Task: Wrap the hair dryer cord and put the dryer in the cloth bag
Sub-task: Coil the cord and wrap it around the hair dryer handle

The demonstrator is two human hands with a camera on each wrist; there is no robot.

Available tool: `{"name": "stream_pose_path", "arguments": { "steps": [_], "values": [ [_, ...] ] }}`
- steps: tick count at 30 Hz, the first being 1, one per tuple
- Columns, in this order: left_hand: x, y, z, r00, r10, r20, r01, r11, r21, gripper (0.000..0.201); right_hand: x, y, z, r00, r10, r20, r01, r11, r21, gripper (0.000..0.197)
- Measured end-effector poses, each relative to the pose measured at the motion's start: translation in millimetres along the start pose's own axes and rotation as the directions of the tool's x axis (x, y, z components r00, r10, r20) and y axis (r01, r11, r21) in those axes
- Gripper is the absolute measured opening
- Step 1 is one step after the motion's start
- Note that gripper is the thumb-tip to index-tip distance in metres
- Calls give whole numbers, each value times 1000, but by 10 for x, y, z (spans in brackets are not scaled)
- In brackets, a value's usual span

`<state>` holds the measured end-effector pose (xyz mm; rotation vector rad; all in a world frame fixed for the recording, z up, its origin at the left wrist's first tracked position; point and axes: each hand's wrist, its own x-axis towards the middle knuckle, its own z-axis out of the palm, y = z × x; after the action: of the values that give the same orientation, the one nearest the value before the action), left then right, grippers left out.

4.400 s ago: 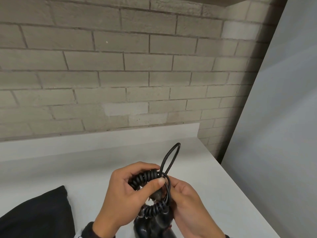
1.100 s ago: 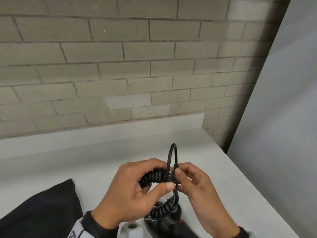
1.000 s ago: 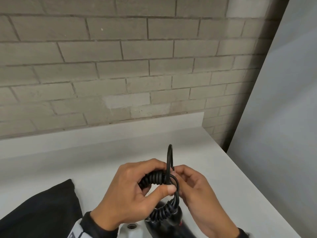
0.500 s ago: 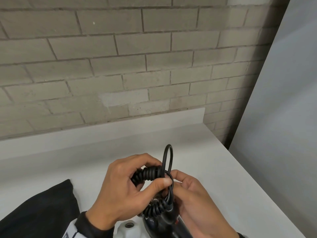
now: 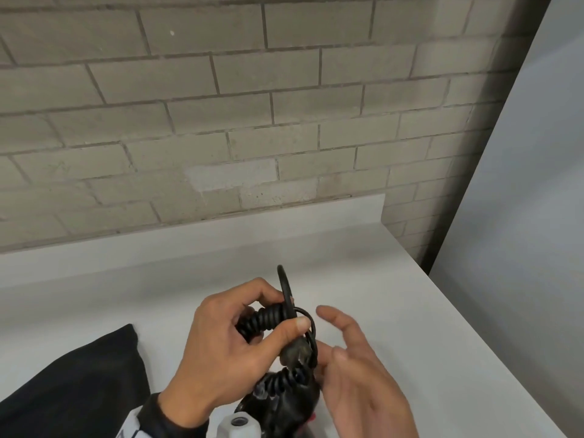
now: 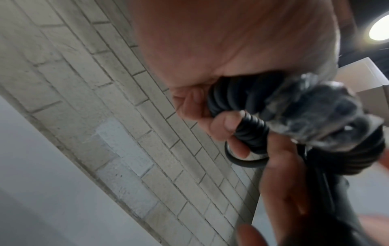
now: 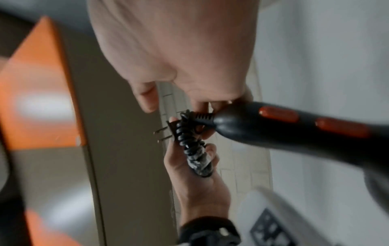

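My left hand [image 5: 240, 339] grips the bunched coiled black cord [image 5: 268, 320] between thumb and fingers, and a thin loop of cord [image 5: 284, 286] sticks up above it. The plug [image 5: 294, 352] hangs just under my thumb, its two prongs [image 7: 162, 136] bare. Below the bundle is the black hair dryer [image 5: 284, 406], whose handle [image 7: 273, 131] has orange buttons. My right hand [image 5: 344, 352] is beside the cord with fingers spread and loose, gripping nothing I can see. The black cloth bag [image 5: 72, 384] lies flat on the white counter [image 5: 410, 327] at the lower left.
A brick wall [image 5: 252, 121] rises behind the counter's raised back lip. A grey panel [image 5: 521, 216] stands to the right, past the counter's right edge. An orange and grey surface [image 7: 38, 83] shows blurred in the right wrist view.
My right hand has let go of the cord loop and spread its fingers. The plug now hangs exposed under my left thumb. The left hand keeps its grip on the bundle.
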<state>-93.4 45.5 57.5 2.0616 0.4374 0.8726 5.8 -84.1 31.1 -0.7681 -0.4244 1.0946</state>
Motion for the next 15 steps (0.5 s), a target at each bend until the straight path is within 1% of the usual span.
{"name": "stream_pose_path", "arguments": {
  "steps": [1, 2, 3, 4, 6, 7, 8, 10, 11, 14, 15],
  "values": [
    [4, 2, -5, 1000, 5, 0, -5, 1000, 22, 34, -40, 4, 18, 998, -58, 34, 63, 986, -155, 99],
    [4, 8, -6, 1000, 10, 6, -10, 999, 31, 35, -77, 7, 34, 988, -126, 88, 149, 930, -335, 83],
    [3, 13, -3, 1000, 12, 13, -12, 999, 34, 35, -126, 6, 56, 975, -177, 134, 220, 843, -491, 69],
    [2, 21, -1, 1000, 12, 18, -13, 999, 37, 35, -160, 12, 64, 966, -225, 125, 254, 760, -598, 60],
    [4, 28, 3, 1000, 10, 19, -11, 999, 49, 34, -193, 38, 36, 942, -330, 68, 280, 657, -700, 51],
    [7, 32, 5, 1000, 10, 19, -11, 998, 56, 34, -187, 37, 46, 925, -377, 45, 286, 612, -737, 48],
    [11, 34, 4, 1000, 10, 19, -11, 998, 66, 34, -181, 60, 26, 903, -428, 37, 291, 547, -785, 47],
    [17, 42, 8, 1000, 15, 18, -16, 996, 91, 34, -169, 110, 3, 860, -507, 53, 275, 373, -886, 46],
    [16, 45, 12, 1000, 17, 17, -18, 994, 103, 35, -155, 133, -13, 829, -554, 80, 269, 268, -925, 45],
    [6, 45, 16, 1000, 20, 14, -22, 989, 143, 36, -110, 133, -9, 704, -673, 224, 247, -63, -967, 39],
    [3, 44, 16, 1000, 23, 12, -25, 987, 157, 36, -95, 133, 3, 673, -689, 271, 242, -141, -960, 38]
  ]
}}
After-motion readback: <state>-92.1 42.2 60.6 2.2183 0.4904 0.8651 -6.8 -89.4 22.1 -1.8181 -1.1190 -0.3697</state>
